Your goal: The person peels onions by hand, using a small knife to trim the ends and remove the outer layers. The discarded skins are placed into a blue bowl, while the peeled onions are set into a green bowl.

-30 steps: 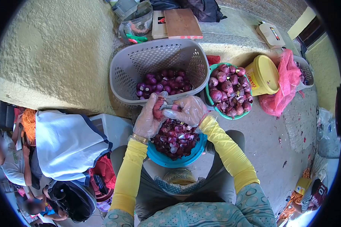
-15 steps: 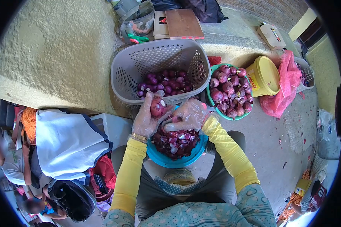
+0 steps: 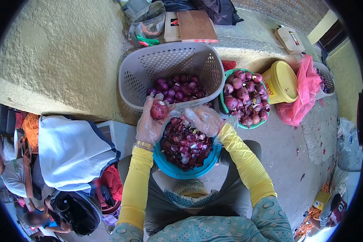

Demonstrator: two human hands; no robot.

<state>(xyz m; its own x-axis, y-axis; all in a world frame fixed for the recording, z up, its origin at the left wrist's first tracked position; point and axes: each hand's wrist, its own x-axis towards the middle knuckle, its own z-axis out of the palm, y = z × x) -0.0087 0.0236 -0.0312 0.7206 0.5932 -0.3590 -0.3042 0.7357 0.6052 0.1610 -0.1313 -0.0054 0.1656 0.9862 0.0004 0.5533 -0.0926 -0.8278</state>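
Note:
My left hand [image 3: 150, 121], in a clear plastic glove, holds a red onion [image 3: 159, 110] in front of the grey basket's near rim. My right hand [image 3: 203, 120], gloved too, is to its right with its fingers curled; whatever it may hold is too small to name. Below both hands a blue basin [image 3: 180, 174] contains onion skins [image 3: 186, 149]. Shiny purple onions [image 3: 176, 87] lie inside the grey perforated basket [image 3: 129, 61]. Unpeeled onions [image 3: 246, 94] fill a green-rimmed basin [image 3: 226, 72] at the right.
A yellow bucket [image 3: 284, 82] and a pink mesh bag [image 3: 306, 88] stand beyond the green-rimmed basin. White cloth [image 3: 74, 153] covers something at the left. People [image 3: 14, 173] are at the far left, and another person [image 3: 335, 209] is at the lower right. A wooden board [image 3: 197, 25] lies behind the basket.
My left hand has moved left with the onion. My right hand has shifted slightly, and the gap between the hands is wider, showing more of the skins.

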